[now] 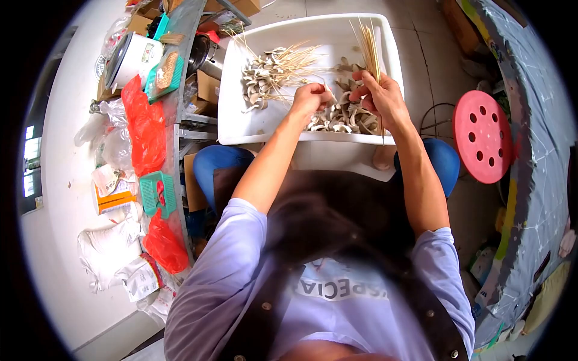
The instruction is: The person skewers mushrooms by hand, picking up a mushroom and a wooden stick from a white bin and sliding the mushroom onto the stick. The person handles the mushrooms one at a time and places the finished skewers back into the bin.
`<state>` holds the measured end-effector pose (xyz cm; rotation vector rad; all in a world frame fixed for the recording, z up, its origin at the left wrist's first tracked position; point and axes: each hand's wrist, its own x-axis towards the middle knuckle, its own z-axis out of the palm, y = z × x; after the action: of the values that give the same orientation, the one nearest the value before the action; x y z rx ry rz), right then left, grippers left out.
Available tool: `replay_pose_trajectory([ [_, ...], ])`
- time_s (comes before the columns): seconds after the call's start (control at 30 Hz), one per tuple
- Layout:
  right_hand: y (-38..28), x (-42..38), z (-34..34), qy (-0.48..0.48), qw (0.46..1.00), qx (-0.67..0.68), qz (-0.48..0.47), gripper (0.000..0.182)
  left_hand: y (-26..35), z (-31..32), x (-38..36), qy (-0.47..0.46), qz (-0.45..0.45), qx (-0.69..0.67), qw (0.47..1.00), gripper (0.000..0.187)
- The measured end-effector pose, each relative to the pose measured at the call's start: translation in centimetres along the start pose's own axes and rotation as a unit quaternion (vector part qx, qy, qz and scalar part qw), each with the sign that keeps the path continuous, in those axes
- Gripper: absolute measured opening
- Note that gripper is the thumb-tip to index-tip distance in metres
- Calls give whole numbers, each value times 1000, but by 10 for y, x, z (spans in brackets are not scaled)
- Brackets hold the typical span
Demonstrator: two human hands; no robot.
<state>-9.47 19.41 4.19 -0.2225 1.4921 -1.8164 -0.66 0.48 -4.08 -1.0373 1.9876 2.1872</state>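
Note:
A bundle of thin bamboo skewers stands upright in my right hand, whose fingers close around it over the right side of a white plastic tub. My left hand is pinched just to the left of it; a small pale bit shows at the fingertips, too small to name. Under and between both hands lies a heap of loose grey-and-white curved pieces that look like mushroom slices. On the tub's left side, similar pieces threaded on skewers are piled, their sticks pointing mostly right.
The tub rests in front of my knees. To the left, a metal table carries red plastic bags, green baskets and a white appliance. A red round stool with holes stands at right, beside a grey patterned cloth.

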Motion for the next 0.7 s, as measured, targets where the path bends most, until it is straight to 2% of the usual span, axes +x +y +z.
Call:
replay_pose_trajectory([
  [0.07, 1, -1, 2, 10, 1000, -10, -10, 26, 19, 2, -20, 13, -23, -124, 992, 23],
  [0.17, -4, -8, 5, 5, 999, -47, -6, 20, 29, -1, -35, -1, -5, -201, 980, 20],
  [0.2, -2, -7, 5, -16, 997, -73, -3, 19, 30, -5, -37, -30, -7, -227, 974, 12],
  [0.3, 6, -8, 7, -46, 988, -148, -5, 18, 27, -9, -38, -119, -5, -303, 945, 15],
  [0.43, 11, -11, 15, -58, 979, -193, -2, 20, 28, -5, -43, -173, -35, -440, 880, 23],
  [0.47, 9, -14, 17, -60, 979, -194, 3, 21, 28, -3, -43, -196, -33, -451, 870, 26],
  [0.57, 7, -13, 17, -54, 978, -199, 19, 24, 32, 9, -51, -165, 18, -403, 900, 26],
  [0.6, 4, -14, 16, -56, 978, -199, 21, 24, 29, 8, -50, -183, 37, -388, 902, 28],
  [0.7, 6, -12, 13, -84, 977, -190, 39, 35, 24, 7, -47, -175, 24, -388, 905, 31],
])
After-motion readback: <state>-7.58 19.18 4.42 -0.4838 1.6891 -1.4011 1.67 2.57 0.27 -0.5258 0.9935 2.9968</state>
